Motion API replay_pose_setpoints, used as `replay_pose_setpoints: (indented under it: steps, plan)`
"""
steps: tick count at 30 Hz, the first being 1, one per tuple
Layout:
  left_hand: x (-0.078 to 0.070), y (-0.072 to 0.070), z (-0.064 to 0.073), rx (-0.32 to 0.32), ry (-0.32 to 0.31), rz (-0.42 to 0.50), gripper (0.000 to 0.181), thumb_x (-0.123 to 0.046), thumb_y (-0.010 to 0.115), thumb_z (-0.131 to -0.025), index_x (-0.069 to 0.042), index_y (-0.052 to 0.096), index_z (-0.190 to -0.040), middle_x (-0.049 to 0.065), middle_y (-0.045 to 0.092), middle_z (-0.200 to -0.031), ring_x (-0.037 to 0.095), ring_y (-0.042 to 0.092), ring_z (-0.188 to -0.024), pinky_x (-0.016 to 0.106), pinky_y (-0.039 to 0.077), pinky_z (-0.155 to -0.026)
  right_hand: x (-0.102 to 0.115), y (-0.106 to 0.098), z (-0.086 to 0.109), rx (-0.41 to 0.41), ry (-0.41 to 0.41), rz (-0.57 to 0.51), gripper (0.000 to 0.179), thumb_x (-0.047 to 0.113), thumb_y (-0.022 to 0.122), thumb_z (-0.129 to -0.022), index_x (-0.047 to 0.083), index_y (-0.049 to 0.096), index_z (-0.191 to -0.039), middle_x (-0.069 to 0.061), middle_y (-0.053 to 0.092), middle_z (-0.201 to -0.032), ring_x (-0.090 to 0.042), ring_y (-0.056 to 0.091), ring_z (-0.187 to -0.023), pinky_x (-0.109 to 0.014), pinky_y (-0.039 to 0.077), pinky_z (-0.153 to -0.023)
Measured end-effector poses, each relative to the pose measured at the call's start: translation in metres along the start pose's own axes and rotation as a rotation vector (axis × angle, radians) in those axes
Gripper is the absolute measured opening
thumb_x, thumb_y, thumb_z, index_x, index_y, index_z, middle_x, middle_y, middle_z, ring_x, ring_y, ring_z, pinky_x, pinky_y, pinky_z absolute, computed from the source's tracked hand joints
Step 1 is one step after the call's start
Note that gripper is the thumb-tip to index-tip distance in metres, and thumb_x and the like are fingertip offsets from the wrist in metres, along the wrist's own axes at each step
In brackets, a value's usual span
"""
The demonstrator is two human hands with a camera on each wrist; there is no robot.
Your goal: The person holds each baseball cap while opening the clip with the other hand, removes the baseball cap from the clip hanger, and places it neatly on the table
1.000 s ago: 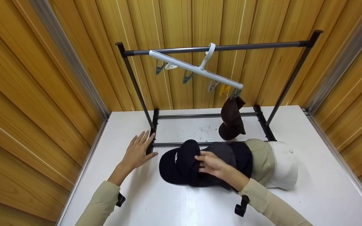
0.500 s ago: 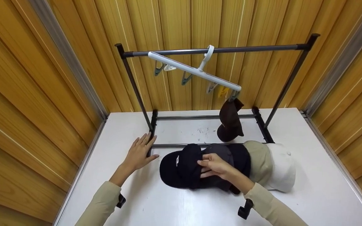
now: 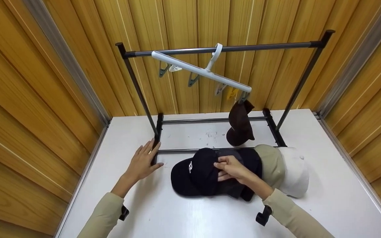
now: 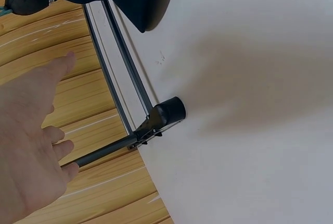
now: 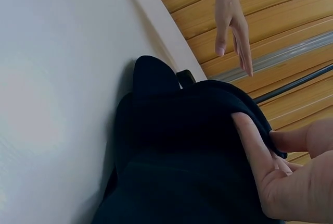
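A navy cap (image 3: 203,173) with a white emblem lies at the left end of a row of caps, its brim pointing left. My right hand (image 3: 235,169) pinches the cap's rear edge; in the right wrist view, thumb and fingers (image 5: 252,146) lie on either side of the fabric. My left hand (image 3: 141,162) holds nothing, its fingers spread beside the rack's left foot (image 3: 159,124). To the right of the navy cap are a dark grey cap (image 3: 225,188), another dark cap (image 3: 255,162), a tan cap (image 3: 270,163) and a white cap (image 3: 294,173).
A dark metal rack (image 3: 263,47) stands behind the caps on the white table (image 3: 177,218). From its top bar hangs a tilted white hanger (image 3: 195,70) with several clips. A dark brown cap (image 3: 239,124) hangs from the right-end clip. Wood-patterned walls (image 3: 28,99) enclose the table.
The right hand and the navy cap have shifted slightly to the right, closer over the dark grey cap. The left hand stays by the rack's foot.
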State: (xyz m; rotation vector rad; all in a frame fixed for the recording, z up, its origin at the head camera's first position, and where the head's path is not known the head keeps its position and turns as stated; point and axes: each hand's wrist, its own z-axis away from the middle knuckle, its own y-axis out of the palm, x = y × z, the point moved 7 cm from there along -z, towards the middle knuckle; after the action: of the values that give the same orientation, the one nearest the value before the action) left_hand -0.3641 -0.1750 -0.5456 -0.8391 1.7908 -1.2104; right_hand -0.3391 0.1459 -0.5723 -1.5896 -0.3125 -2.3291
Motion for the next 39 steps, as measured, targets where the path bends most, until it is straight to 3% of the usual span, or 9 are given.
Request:
replay_pose_setpoints:
  steps: [8, 17, 24, 33, 39]
  plan:
    - [0.001, 0.001, 0.000, 0.012, -0.010, 0.011, 0.079, -0.038, 0.076, -0.091, -0.006, 0.042, -0.155, 0.027, 0.034, -0.162, 0.044, 0.035, -0.150, 0.065, 0.031, -0.119, 0.004, -0.009, 0.003, -0.070, -0.023, 0.049, 0.035, 0.008, 0.062, -0.101, -0.016, 0.052, -0.125, 0.001, 0.062, -0.085, -0.010, 0.065, -0.061, -0.031, 0.064, -0.064]
    - [0.000, 0.005, -0.003, 0.065, -0.001, 0.047, 0.076, -0.039, 0.073, -0.094, -0.008, 0.042, -0.156, 0.027, 0.032, -0.164, 0.043, 0.032, -0.152, 0.064, 0.029, -0.120, 0.005, -0.018, 0.009, -0.082, -0.035, 0.058, 0.037, 0.007, 0.065, -0.098, -0.018, 0.054, -0.123, -0.002, 0.069, -0.087, -0.014, 0.072, -0.062, -0.032, 0.064, -0.063]
    - [-0.002, 0.005, -0.005, 0.034, 0.022, 0.060, 0.075, -0.038, 0.073, -0.094, -0.007, 0.043, -0.155, 0.029, 0.034, -0.162, 0.044, 0.033, -0.151, 0.066, 0.029, -0.119, 0.002, -0.022, 0.011, -0.100, -0.023, 0.084, 0.033, 0.007, 0.064, -0.098, -0.016, 0.056, -0.120, -0.004, 0.071, -0.088, -0.016, 0.072, -0.060, -0.032, 0.063, -0.061]
    - [0.005, 0.001, 0.008, 0.007, 0.017, 0.009, 0.073, -0.034, 0.076, -0.091, -0.004, 0.048, -0.151, 0.030, 0.038, -0.159, 0.046, 0.038, -0.148, 0.067, 0.033, -0.117, 0.005, -0.015, 0.007, -0.093, -0.028, 0.105, 0.028, 0.007, 0.069, -0.095, -0.014, 0.062, -0.112, -0.005, 0.074, -0.075, -0.014, 0.070, -0.056, -0.031, 0.063, -0.058]
    - [-0.009, 0.006, -0.010, 0.034, 0.037, 0.043, 0.074, -0.034, 0.074, -0.093, -0.006, 0.044, -0.154, 0.030, 0.034, -0.161, 0.046, 0.034, -0.150, 0.066, 0.030, -0.119, 0.008, -0.026, 0.012, -0.119, -0.028, 0.117, 0.027, 0.007, 0.069, -0.095, -0.014, 0.063, -0.111, -0.007, 0.074, -0.073, -0.015, 0.071, -0.057, -0.031, 0.062, -0.057]
